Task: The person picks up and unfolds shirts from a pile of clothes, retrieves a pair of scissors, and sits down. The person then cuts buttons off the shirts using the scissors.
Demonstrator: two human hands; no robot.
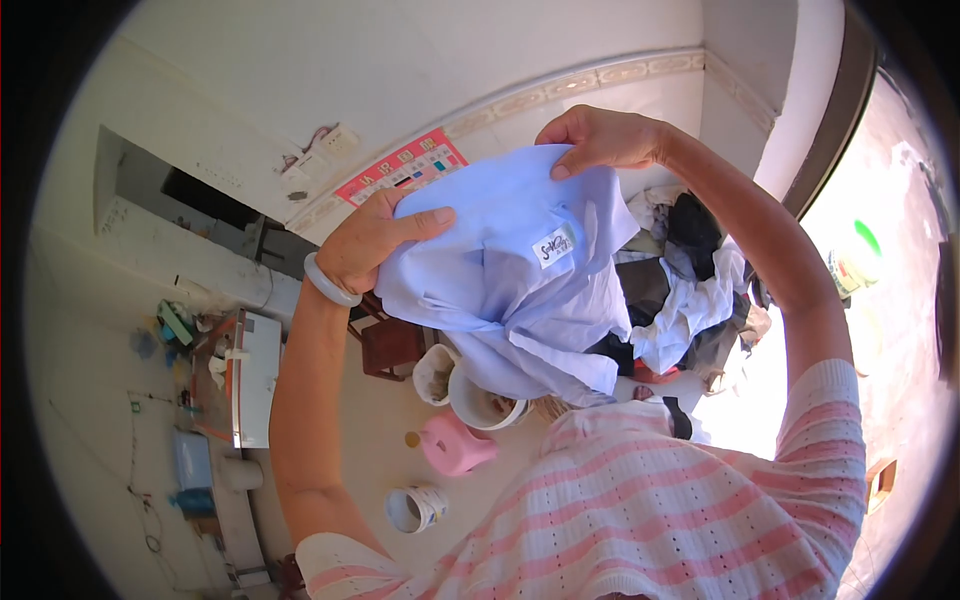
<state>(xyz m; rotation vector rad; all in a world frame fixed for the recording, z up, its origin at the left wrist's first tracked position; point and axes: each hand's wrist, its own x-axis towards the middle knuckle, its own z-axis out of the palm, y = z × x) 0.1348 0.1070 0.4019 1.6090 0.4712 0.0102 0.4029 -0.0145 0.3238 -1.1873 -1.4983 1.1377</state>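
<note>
A light blue collared shirt [480, 270] hangs in the air between my two hands, its collar toward the top and its body drooping in folds. A small white label [553, 245] with dark lettering shows inside the neck. My left hand [375, 240], with a pale bangle at the wrist, pinches the left side of the collar, thumb on top. At the upper right edge of the collar, my right hand [600, 143] is closed on the cloth between thumb and fingers. The fingers behind the fabric are partly hidden.
Behind the shirt at right lies a heap of dark and white clothes [690, 290]. Below are white buckets [484, 402], a pink stool [456, 446] and a white tub [415, 509] on the floor. A white-topped table [261, 380] stands left; a bright doorway opens right.
</note>
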